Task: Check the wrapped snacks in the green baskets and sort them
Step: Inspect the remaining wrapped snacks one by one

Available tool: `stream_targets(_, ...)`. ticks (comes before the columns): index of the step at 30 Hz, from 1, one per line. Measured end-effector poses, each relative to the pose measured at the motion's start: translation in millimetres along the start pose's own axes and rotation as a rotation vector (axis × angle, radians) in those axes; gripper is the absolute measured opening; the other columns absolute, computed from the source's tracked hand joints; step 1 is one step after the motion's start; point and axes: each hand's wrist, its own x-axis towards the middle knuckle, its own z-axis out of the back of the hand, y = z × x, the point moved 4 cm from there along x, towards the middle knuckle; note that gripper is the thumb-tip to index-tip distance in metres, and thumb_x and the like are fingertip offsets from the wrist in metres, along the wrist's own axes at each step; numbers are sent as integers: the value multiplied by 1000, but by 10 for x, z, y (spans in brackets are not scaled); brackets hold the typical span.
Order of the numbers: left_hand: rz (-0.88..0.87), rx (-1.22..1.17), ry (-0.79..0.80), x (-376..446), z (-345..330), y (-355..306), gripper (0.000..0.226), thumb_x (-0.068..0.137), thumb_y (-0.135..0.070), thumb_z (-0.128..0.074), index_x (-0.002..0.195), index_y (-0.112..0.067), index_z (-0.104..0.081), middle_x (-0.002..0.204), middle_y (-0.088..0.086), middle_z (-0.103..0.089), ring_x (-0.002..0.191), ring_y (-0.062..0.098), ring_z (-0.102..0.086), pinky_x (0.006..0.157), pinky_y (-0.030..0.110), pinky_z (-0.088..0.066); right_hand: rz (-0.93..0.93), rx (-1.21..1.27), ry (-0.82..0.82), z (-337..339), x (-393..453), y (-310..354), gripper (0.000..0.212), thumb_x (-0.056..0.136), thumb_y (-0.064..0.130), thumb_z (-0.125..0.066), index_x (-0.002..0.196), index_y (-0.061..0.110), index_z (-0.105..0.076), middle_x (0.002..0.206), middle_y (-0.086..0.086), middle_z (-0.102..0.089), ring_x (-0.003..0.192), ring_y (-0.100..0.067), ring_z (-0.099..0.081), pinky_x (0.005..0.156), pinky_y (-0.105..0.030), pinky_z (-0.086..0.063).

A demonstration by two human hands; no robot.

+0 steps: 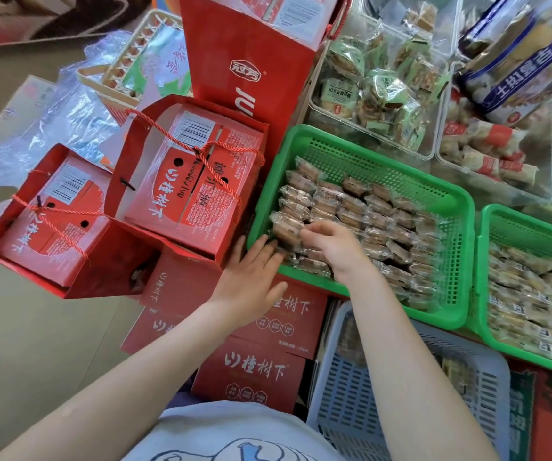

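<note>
Right edge cuts off the second green perforated plastic basket [514, 227], w/ pale wrapped snacks inside, labels too blurred to read. Middle green slotted plastic basket [351, 148] holds rows of brown square snacks in clear crinkly wrappers [367, 221]; near rows partly hidden under the forearm. Right hand [331, 244] curls its fingers round one wrapped snack at the basket's near-left corner. Left hand [251, 277] lies flat, fingers straight, touching that corner's rim. Glossy red cardboard gift boxes [188, 181] sit left.
</note>
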Motion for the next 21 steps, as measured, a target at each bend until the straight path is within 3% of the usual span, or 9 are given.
stream_targets(3,16,-283,-213,-131,207,-72,57,101,-49,-37,146,-16,-49,156,4,-43,151,20,-25,125,47,-14,72,366,54,112,-287,111,8,100,11,-57,94,10,-63,100,-8,-73,95,-27,-68,83,-39,-54)
stream_targets(5,107,-566,-332,-230,334,-80,46,101,-44,-47,137,-16,-56,144,-1,-52,138,14,-40,116,35,-32,69,591,80,152,-517,145,12,102,10,-49,96,10,-59,103,-12,-75,97,-29,-70,81,-38,-55)
stream_targets(8,286,-1158,-254,-320,477,-153,45,95,-47,-60,133,-24,-52,134,-7,-58,122,8,-57,99,32,-50,68,725,135,144,-835,128,21,95,18,-51,109,5,-60,108,-15,-74,98,-28,-71,76,-34,-57)
stream_targets(11,393,-1710,-200,-374,623,-230,38,96,-28,-65,131,-17,-55,121,8,-69,106,19,-71,74,33,-62,52,662,181,90,-1072,59,31,96,22,-49,117,1,-58,106,-17,-74,94,-28,-72,76,-34,-58)
stream_targets(14,360,-1736,-166,-469,705,-241,34,92,-12,-69,126,-14,-62,114,14,-71,96,23,-74,63,28,-60,70,582,80,107,-1222,-38,24,103,26,-46,115,6,-52,101,-14,-72,84,-27,-70,70,-35,-55)
stream_targets(17,309,-1770,-76,-596,753,-307,40,84,-14,-74,122,-12,-61,113,20,-71,94,32,-74,61,29,-60,180,450,17,119,-1373,-34,36,92,42,-57,111,12,-53,98,-10,-67,75,-21,-61,60,-29,-49)
stream_targets(21,264,-1897,23,-763,782,-455,37,82,-15,-70,114,-11,-54,112,24,-70,87,33,-74,58,27,-59,233,431,-26,107,-1535,-66,17,101,31,-52,92,16,-53,74,2,-63,60,-14,-49,54,-28,-39)
